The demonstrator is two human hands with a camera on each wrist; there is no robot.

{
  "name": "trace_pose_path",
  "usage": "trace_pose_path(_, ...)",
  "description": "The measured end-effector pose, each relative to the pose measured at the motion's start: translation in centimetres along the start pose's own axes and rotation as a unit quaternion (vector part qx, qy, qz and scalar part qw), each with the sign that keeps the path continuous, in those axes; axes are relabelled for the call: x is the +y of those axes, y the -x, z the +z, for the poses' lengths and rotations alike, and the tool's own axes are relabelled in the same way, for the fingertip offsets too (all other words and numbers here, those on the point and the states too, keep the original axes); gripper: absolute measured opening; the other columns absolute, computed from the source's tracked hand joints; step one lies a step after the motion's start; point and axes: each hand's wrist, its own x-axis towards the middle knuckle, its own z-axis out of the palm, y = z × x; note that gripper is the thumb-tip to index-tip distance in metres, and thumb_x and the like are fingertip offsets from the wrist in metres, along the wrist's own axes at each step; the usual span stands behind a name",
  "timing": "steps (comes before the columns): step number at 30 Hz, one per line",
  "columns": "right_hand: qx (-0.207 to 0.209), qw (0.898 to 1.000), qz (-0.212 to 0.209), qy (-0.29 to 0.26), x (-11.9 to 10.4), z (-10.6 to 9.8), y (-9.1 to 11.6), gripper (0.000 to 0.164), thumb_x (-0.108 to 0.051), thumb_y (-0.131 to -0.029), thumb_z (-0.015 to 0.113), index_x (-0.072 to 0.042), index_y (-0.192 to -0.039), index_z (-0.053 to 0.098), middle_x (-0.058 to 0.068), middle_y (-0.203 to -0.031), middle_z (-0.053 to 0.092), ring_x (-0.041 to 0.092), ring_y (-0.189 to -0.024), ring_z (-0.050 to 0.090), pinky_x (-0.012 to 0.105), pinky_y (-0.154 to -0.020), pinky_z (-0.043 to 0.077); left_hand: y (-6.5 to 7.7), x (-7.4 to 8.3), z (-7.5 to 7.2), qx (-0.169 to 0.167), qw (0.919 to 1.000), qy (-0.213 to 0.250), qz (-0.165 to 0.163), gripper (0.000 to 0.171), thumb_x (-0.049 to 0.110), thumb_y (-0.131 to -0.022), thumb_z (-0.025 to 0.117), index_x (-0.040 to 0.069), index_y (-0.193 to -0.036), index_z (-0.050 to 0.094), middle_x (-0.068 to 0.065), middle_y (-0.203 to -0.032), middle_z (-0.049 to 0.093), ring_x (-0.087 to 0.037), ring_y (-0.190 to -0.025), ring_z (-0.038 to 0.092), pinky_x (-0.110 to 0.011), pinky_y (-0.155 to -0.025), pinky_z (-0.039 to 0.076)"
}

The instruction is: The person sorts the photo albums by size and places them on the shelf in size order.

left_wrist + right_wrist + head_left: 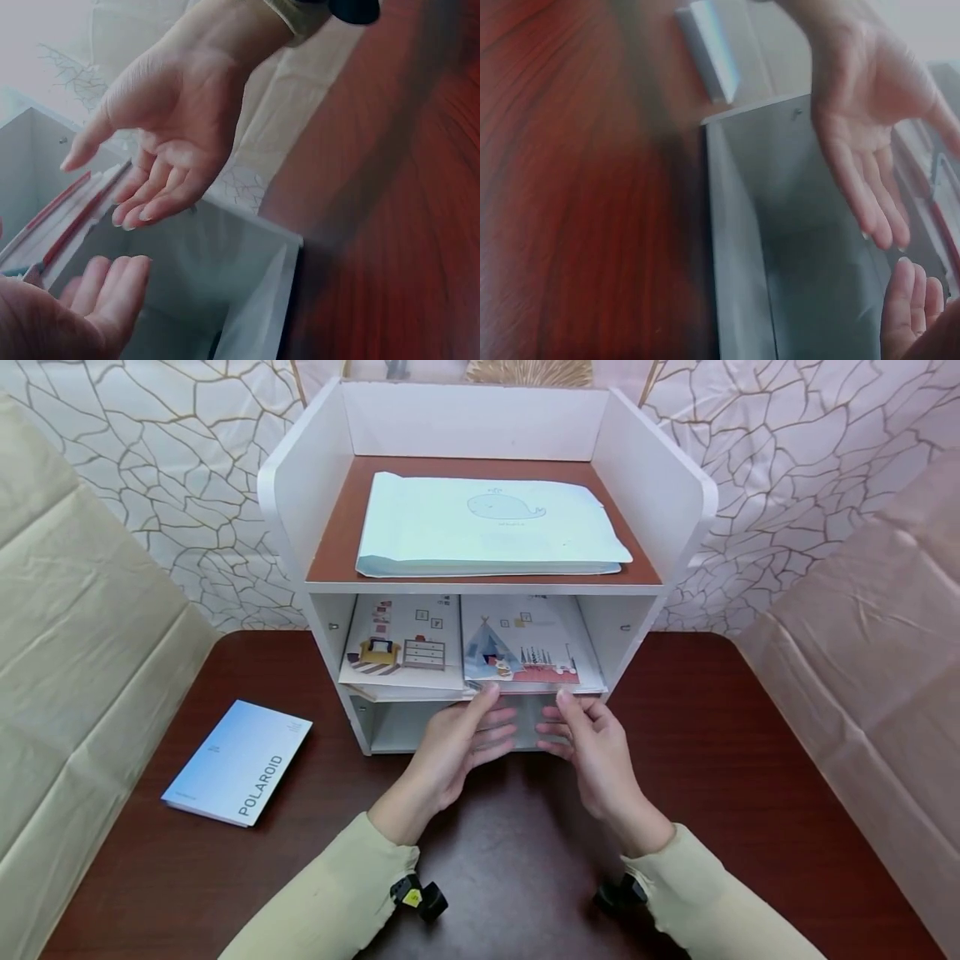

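Note:
Inside the middle compartment of a small white shelf unit [487,418], printed picture pages lie side by side. The left page [401,643] shows a yellow armchair and drawers, the right page [525,635] a blue tent. My left hand [453,739] and right hand [603,752] are just in front of their lower edge, palms facing each other. Both thumbs point up at the shelf edge; the other fingers are extended, slightly bent, before the lower compartment. In the left wrist view, the right hand [184,112] has nothing in its palm. Nor does the left hand [862,112] in the right wrist view.
A large pale packet [487,527] with a whale drawing lies on the brown top board. To the left, a blue-and-white POLAROID book [240,760] lies on the dark red-brown table [495,877]. Beige panels [67,635] stand at both sides.

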Motion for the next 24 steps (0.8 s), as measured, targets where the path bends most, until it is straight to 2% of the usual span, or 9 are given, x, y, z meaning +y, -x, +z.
trace_pose_path(3, -0.016, 0.999, -0.012, 0.025, 0.6, 0.0, 0.3, 0.041, -0.037, -0.094, 0.064, -0.003, -0.111, 0.049, 0.014, -0.106, 0.066, 0.031, -0.094, 0.066, 0.041, -0.076, 0.057, 0.6, -0.2, -0.8, 0.014, 0.9993, -0.035, 0.006, 0.078, 0.054, -0.083, 0.070, -0.001, -0.134, 0.047, -0.015, -0.124, 0.062, -0.028, -0.111, 0.062, -0.041, -0.087, 0.052)
trace_pose_path(8, -0.067, 0.996, 0.000, 0.055, 1.6, 0.3, 0.7, 0.042, -0.031, -0.095, 0.064, -0.001, -0.119, 0.048, 0.018, -0.115, 0.063, 0.043, -0.104, 0.060, 0.041, -0.081, 0.055, 1.9, -0.7, -2.3, 0.025, 0.9966, -0.076, 0.019, 0.071, 0.050, -0.084, 0.071, 0.004, -0.133, 0.049, -0.013, -0.127, 0.060, -0.026, -0.112, 0.061, -0.042, -0.088, 0.052)
trace_pose_path(11, -0.097, 0.993, 0.012, 0.066, 2.1, 0.7, 0.8, 0.045, -0.030, -0.096, 0.063, 0.002, -0.123, 0.046, 0.019, -0.117, 0.061, 0.044, -0.106, 0.059, 0.042, -0.083, 0.055, 2.7, -0.9, -3.3, 0.027, 0.9952, -0.090, 0.026, 0.067, 0.047, -0.086, 0.071, 0.006, -0.134, 0.050, -0.013, -0.128, 0.059, -0.027, -0.114, 0.060, -0.043, -0.089, 0.051)
trace_pose_path(15, -0.117, 0.990, 0.027, 0.070, 2.8, 1.6, 0.9, 0.046, -0.027, -0.096, 0.064, 0.004, -0.124, 0.047, 0.020, -0.114, 0.061, 0.039, -0.103, 0.062, 0.043, -0.083, 0.054, 4.0, -1.1, -4.8, 0.037, 0.9928, -0.110, 0.031, 0.062, 0.043, -0.086, 0.072, 0.008, -0.134, 0.052, -0.015, -0.127, 0.059, -0.027, -0.113, 0.060, -0.045, -0.090, 0.051)
trace_pose_path(24, -0.159, 0.982, 0.067, 0.071, 4.4, 4.4, 1.3, 0.043, -0.027, -0.093, 0.067, 0.000, -0.121, 0.050, 0.019, -0.111, 0.062, 0.039, -0.104, 0.061, 0.043, -0.081, 0.055, 7.1, -0.8, -8.7, 0.062, 0.9848, -0.156, 0.045, 0.056, 0.029, -0.090, 0.071, 0.005, -0.135, 0.049, -0.020, -0.127, 0.057, -0.031, -0.117, 0.056, -0.046, -0.093, 0.048)
